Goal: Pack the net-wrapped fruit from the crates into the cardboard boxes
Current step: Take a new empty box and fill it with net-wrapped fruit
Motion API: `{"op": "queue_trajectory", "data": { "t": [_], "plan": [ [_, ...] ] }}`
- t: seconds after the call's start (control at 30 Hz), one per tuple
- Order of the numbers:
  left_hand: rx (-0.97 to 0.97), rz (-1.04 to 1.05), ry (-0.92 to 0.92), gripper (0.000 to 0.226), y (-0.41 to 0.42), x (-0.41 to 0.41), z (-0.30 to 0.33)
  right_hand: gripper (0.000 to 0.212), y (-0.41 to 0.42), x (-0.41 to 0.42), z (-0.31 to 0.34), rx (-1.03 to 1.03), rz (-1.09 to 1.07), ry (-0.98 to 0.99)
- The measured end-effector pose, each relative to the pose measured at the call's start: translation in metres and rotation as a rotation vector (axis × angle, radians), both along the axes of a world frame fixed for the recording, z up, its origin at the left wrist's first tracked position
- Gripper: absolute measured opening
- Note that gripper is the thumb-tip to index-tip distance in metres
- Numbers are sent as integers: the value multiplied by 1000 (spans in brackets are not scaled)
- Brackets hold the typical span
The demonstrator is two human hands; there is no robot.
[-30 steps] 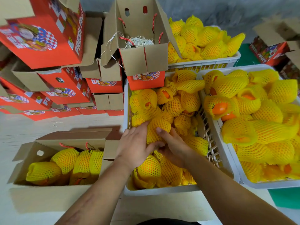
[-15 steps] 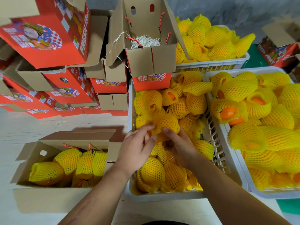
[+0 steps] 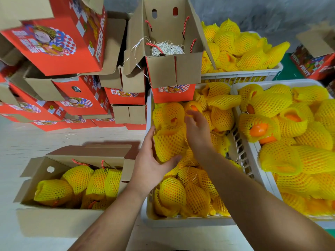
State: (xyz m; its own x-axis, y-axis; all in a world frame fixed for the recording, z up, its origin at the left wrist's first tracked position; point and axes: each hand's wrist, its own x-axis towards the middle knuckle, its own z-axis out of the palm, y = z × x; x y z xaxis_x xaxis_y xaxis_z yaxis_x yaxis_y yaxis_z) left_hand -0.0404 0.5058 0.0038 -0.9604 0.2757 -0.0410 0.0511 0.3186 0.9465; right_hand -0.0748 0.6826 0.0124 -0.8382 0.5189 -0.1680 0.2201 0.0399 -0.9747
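Since a second ago my hands have lifted one net-wrapped fruit (image 3: 169,144) out of the pile; my left hand (image 3: 151,164) cups it from below with thumb curled round, my right hand (image 3: 197,132) steadies its far side with loosely spread fingers. It hangs above the middle crate (image 3: 188,221). An open cardboard box (image 3: 59,217), partly filled, sits left on the surface (image 3: 23,142); stacked red boxes (image 3: 54,44) crowd behind it.

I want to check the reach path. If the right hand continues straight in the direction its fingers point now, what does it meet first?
Most likely the right hand meets the orange fruit in yellow foam net right at its fingertips, inside the white plastic crate. Beyond it stands the open red and brown cardboard box. Depth is unclear from this single view.
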Motion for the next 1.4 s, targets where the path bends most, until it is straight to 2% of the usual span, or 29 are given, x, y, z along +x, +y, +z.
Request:
{"op": "queue_trajectory", "data": {
  "t": [0.07, 0.1, 0.17, 0.23, 0.37, 0.43, 0.53, 0.6, 0.7, 0.8, 0.83, 0.9, 0.97, 1.1, 1.2, 1.27, 1.3, 1.37, 1.4],
  "plan": [
    [138, 50, -6, 101, -2, 0, -4, 45, -6, -38, 6, 352, 151, -81],
    [181, 77, 3, 96, -3, 0, -5, 48, -12, -51, 6, 443, 219, -162],
    [201, 148, 32, 80, -4, 1, -6, 55, -20, -63, 1, 507, 224, -278],
    [173, 254, 31, 64, -5, 1, -6, 55, -26, -62, -7, 529, 168, -247],
    [422, 360, -197, 62, -18, -1, -11, 85, -34, -46, -8, 442, 122, -184],
    [477, 326, -235, 66, -24, -1, -8, 89, -38, -31, -3, 391, 84, -153],
    [484, 260, -237, 71, -29, -6, 6, 77, -53, 2, 5, 337, 78, -44],
    [468, 203, -243, 73, -39, -8, 17, 68, -73, 25, 11, 179, 65, 24],
    [401, 85, -254, 53, -71, -6, 27, 62, -105, 45, 18, -39, 14, 85],
    [442, 6, -311, 51, -106, -4, 38, 61, -142, 56, 26, -95, 13, 77],
    [447, 1, -297, 54, -121, -5, 44, 59, -155, 56, 29, -108, 17, 53],
    [534, -10, -376, 60, -150, -10, 49, 51, -182, 54, 36, -162, 29, 8],
    [531, -18, -430, 70, -184, -18, 49, 44, -209, 47, 38, -224, 34, -18],
    [519, 17, -583, 94, -247, -37, 39, 17, -264, 42, 26, -59, 7, -31],
    [630, 62, -800, 70, -282, -48, 22, 21, -291, 43, 14, -108, 33, -82],
    [581, 78, -849, 49, -296, -50, 8, 20, -297, 45, 7, -30, 79, -132],
    [503, 79, -846, 48, -300, -51, 1, 22, -297, 47, 5, 11, 96, -179],
    [219, 16, -776, 65, -304, -51, -7, 34, -294, 53, 2, 143, 164, -339],
    [-4, -53, -697, 77, -304, -50, -7, 41, -293, 55, 1, 236, 236, -444]
  ]
}}
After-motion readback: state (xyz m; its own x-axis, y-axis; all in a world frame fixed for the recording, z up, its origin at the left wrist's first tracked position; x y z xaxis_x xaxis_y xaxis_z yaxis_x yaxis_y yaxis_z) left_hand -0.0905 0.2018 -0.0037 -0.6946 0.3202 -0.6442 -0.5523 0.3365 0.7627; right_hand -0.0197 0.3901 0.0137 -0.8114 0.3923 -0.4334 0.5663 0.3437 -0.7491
